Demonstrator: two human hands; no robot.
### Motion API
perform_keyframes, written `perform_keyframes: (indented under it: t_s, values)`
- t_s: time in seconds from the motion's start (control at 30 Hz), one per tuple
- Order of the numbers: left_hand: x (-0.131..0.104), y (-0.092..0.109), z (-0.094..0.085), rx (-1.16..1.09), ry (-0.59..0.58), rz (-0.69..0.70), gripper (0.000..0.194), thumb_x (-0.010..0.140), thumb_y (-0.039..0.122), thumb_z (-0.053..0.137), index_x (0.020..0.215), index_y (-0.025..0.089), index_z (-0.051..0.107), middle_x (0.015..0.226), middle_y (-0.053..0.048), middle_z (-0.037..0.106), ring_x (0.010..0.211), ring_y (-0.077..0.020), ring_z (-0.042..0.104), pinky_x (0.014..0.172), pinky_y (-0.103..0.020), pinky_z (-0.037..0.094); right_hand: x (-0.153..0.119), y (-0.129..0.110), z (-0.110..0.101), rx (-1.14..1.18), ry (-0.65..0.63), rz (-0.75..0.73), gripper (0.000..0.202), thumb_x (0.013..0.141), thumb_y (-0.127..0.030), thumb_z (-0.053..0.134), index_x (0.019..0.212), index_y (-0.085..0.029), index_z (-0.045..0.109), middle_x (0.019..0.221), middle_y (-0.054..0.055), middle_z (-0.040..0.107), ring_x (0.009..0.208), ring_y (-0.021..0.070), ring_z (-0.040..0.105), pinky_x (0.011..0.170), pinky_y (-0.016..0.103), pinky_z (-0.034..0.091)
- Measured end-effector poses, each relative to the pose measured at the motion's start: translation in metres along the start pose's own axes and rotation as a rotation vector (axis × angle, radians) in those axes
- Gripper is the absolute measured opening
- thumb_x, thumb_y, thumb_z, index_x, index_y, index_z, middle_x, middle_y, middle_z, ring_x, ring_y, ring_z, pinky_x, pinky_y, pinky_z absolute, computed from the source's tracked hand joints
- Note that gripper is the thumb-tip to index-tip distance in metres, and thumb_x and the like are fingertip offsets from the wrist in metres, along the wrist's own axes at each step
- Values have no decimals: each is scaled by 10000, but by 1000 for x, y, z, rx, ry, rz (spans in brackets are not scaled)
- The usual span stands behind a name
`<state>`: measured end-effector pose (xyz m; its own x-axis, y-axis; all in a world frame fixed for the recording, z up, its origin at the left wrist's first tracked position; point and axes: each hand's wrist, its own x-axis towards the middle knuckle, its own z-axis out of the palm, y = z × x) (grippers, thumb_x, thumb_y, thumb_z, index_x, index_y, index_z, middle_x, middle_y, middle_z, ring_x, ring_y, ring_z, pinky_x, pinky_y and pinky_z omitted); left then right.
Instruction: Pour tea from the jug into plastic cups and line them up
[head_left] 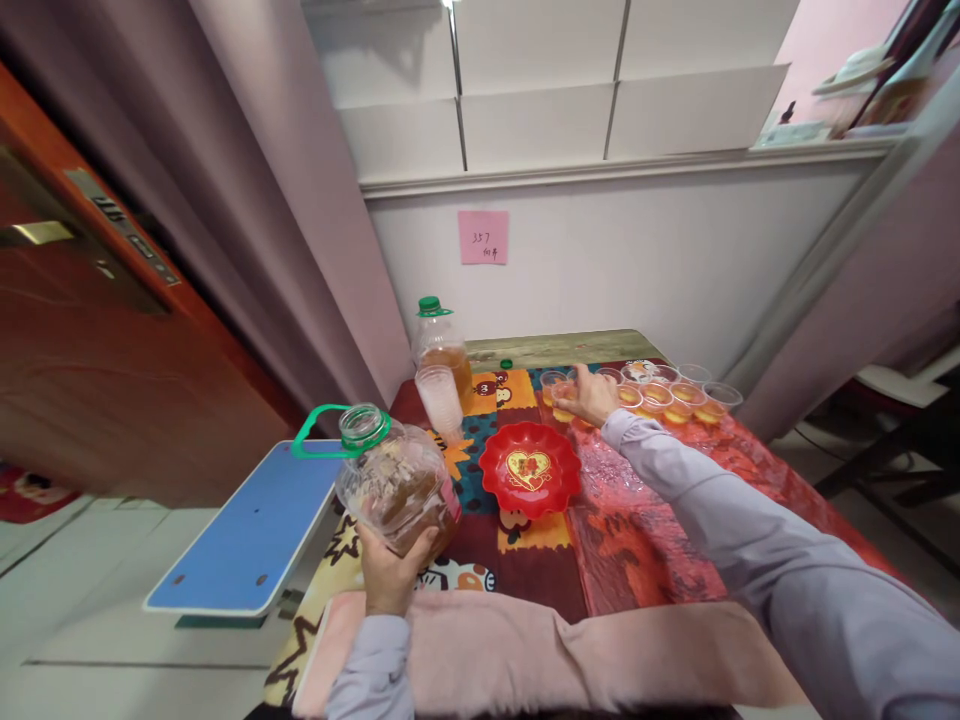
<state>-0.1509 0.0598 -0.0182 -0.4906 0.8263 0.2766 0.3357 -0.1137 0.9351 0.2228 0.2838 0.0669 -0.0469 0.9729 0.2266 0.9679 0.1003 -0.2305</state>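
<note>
My left hand (394,572) is wrapped round the lower side of a large clear plastic jug (401,475) with amber liquid inside. The jug leans, its uncapped mouth showing a green ring and carry handle (319,432). At the far right side, my right hand (592,395) has its fingers closed at a clear plastic cup (553,382); the fingertips are partly hidden. Beside that hand several clear cups (657,400) stand close together, with yellowish liquid in them. Between my hands lies a red scalloped dish (495,480) with a gold heart in its middle.
A second jug (444,350) with a green cap stands at the back left, behind a stack of clear cups (439,402). A green cap (506,364) lies near the back edge. Pink cloth (540,650) covers the front edge. A blue board (240,530) is left of the table.
</note>
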Motion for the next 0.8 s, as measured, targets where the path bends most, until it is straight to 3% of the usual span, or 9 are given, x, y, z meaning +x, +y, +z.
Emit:
perform_keyframes:
  t_s: [0.17, 0.33, 0.47, 0.57, 0.67, 0.73, 0.8]
  values:
    - [2, -1, 2, 11, 44, 19, 1135, 607, 524, 933, 1554, 222, 384, 1357, -166, 661, 1244, -373, 691, 1128, -604, 516, -1, 5, 23, -25, 1, -7, 705, 851, -582, 744, 1365, -165, 500, 1156, 185, 783, 1144, 365, 694, 1070, 472, 302]
    - [2, -6, 0, 13, 40, 34, 1099, 613, 503, 939, 1537, 225, 412, 1343, -163, 675, 1208, -367, 711, 1106, -603, 533, -2, 3, 26, -47, 9, -2, 689, 865, -613, 752, 1328, -156, 524, 1157, 196, 780, 1156, 367, 690, 1098, 507, 287]
    - [2, -12, -3, 38, 58, 23, 1112, 605, 499, 948, 1543, 228, 416, 1361, -164, 675, 1267, -388, 688, 1142, -634, 500, -7, 4, 14, -58, 18, -36, 701, 842, -662, 779, 1265, -133, 595, 1188, 227, 766, 1180, 374, 675, 1125, 528, 283]
    - [0, -12, -3, 12, 28, 35, 1105, 624, 470, 950, 1558, 240, 406, 1401, -169, 666, 1286, -385, 687, 1133, -615, 521, -6, 1, -11, -19, 90, -126, 570, 906, -631, 731, 1184, -137, 676, 1176, 217, 769, 1163, 364, 678, 1100, 511, 339]
    - [-4, -9, -2, -13, 61, 63, 1021, 634, 489, 938, 1503, 231, 467, 1368, -170, 693, 1258, -386, 708, 1120, -609, 539, 2, -22, -43, 161, 182, -295, 348, 1009, -499, 643, 1120, -186, 745, 1092, 139, 790, 1022, 294, 719, 923, 403, 465]
    - [-6, -6, -2, -20, 61, 58, 985, 643, 491, 931, 1476, 220, 482, 1331, -175, 715, 1229, -390, 724, 1112, -631, 539, 7, -54, -59, 293, 182, -457, 261, 1042, -420, 613, 1099, -222, 772, 1056, 90, 786, 947, 243, 725, 838, 347, 492]
    - [-8, -4, -3, -12, 42, 45, 967, 652, 467, 933, 1469, 216, 482, 1320, -180, 722, 1223, -393, 729, 1109, -645, 538, 8, -94, -67, 356, 126, -635, 212, 1051, -350, 616, 1118, -237, 782, 1076, 71, 777, 971, 218, 727, 866, 322, 510]
